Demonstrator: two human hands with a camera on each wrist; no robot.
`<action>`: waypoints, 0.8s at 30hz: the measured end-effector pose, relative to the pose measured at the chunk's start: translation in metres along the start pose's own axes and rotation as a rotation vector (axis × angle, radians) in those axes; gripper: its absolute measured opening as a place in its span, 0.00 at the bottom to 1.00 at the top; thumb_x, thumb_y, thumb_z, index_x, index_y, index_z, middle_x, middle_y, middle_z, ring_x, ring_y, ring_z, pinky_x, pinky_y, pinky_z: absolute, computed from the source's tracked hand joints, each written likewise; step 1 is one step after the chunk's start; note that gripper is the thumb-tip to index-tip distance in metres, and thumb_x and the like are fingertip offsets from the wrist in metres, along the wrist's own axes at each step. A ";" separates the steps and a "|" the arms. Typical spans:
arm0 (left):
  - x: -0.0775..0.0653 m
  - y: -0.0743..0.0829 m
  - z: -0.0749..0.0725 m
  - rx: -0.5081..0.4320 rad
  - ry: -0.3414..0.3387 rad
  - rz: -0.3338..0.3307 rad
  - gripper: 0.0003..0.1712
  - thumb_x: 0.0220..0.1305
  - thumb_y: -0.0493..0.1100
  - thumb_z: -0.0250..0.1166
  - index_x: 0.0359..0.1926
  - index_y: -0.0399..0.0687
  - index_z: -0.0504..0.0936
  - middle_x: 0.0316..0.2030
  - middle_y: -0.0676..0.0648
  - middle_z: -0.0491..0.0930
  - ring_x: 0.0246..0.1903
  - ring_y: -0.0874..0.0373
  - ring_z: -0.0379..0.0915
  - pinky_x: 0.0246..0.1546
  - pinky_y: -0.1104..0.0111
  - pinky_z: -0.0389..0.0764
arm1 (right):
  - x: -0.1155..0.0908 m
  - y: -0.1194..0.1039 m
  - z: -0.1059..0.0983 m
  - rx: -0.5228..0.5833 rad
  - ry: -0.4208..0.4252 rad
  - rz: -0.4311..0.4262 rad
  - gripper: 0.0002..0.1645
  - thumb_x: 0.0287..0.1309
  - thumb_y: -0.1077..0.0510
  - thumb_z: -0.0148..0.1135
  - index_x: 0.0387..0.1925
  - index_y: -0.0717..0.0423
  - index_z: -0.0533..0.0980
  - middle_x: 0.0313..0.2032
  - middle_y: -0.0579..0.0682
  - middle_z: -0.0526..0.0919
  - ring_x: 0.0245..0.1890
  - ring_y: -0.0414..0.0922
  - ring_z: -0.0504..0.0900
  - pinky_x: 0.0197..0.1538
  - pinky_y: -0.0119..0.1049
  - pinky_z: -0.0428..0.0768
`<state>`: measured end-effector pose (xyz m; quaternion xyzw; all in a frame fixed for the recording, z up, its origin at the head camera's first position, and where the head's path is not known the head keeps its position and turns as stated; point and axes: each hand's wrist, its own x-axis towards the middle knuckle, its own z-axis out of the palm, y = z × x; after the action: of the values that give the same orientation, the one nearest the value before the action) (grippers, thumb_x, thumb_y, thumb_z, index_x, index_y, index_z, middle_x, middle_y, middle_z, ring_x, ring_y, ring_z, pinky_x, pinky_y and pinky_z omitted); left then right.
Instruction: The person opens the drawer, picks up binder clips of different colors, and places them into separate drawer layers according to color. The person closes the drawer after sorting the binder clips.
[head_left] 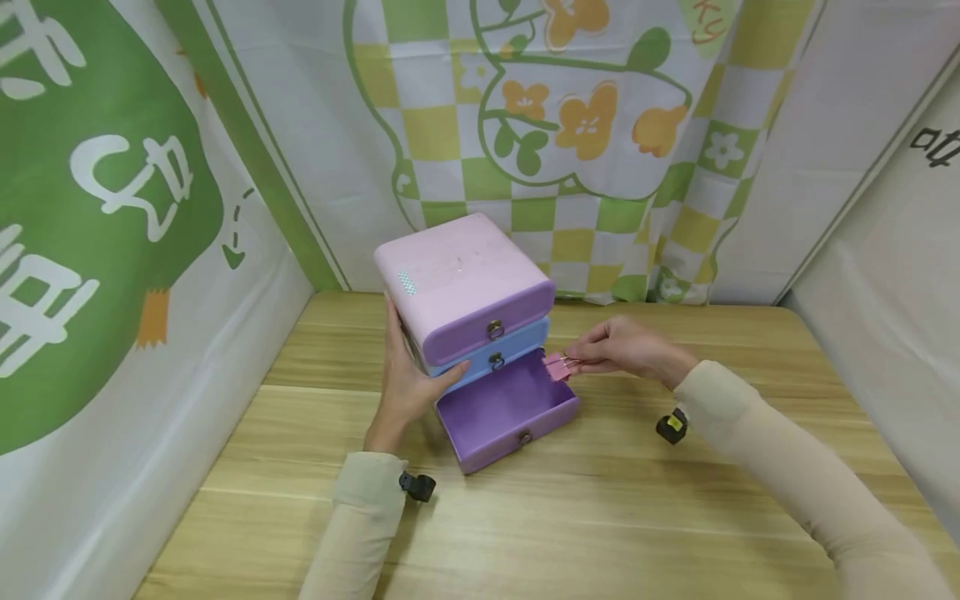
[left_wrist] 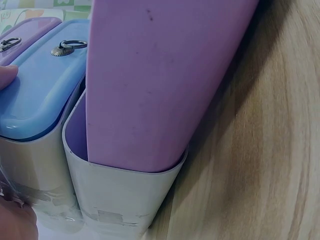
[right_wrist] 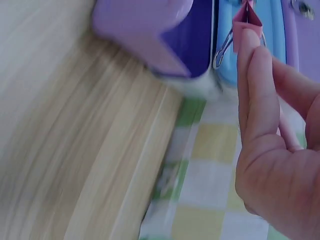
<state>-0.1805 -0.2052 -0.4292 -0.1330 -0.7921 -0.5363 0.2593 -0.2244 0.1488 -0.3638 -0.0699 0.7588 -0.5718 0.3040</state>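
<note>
A drawer box [head_left: 465,258] with a pink top stands on the table, its bottom purple drawer [head_left: 495,408] pulled out. My left hand [head_left: 408,387] rests against the box's left side, thumb on the front of the blue drawer [head_left: 517,343]. The thumb [left_wrist: 7,76] also shows at the edge of the left wrist view. Over the right rim of the pulled-out drawer, my right hand [head_left: 626,350] pinches a pink binder clip [head_left: 557,367] with fingertips. Silver wire handles flank the clip [right_wrist: 245,27] in the right wrist view.
Above the blue drawer is a shut purple drawer [head_left: 491,321], with a ring pull like the others. The wooden table [head_left: 600,517] spreads around the box. A checkered cloth [head_left: 540,183] hangs behind it, and a printed white-and-green sheet [head_left: 112,250] stands on the left.
</note>
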 end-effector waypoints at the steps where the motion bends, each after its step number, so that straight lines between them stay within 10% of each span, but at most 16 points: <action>1: 0.000 0.000 0.000 0.008 -0.001 0.000 0.89 0.38 0.43 0.89 0.86 0.50 0.30 0.86 0.48 0.38 0.84 0.47 0.43 0.85 0.44 0.49 | 0.003 -0.001 0.006 0.018 -0.009 -0.006 0.24 0.73 0.66 0.60 0.64 0.79 0.74 0.49 0.60 0.91 0.42 0.41 0.92 0.59 0.37 0.88; 7: -0.001 -0.001 0.000 0.029 -0.009 -0.007 0.88 0.41 0.46 0.88 0.86 0.49 0.29 0.87 0.52 0.37 0.85 0.51 0.42 0.85 0.46 0.49 | 0.015 -0.004 0.043 0.018 -0.076 -0.033 0.21 0.75 0.69 0.55 0.63 0.78 0.75 0.63 0.71 0.81 0.44 0.44 0.92 0.59 0.37 0.88; 24: -0.001 0.006 -0.002 0.014 0.001 -0.024 0.87 0.41 0.45 0.89 0.86 0.51 0.31 0.87 0.49 0.35 0.85 0.47 0.41 0.85 0.45 0.48 | 0.040 0.000 0.124 -0.158 -0.200 -0.075 0.16 0.74 0.67 0.55 0.51 0.74 0.84 0.44 0.64 0.92 0.41 0.50 0.94 0.50 0.40 0.92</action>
<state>-0.1765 -0.2044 -0.4248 -0.1214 -0.7973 -0.5339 0.2542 -0.1897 0.0286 -0.3989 -0.1788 0.7643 -0.5114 0.3499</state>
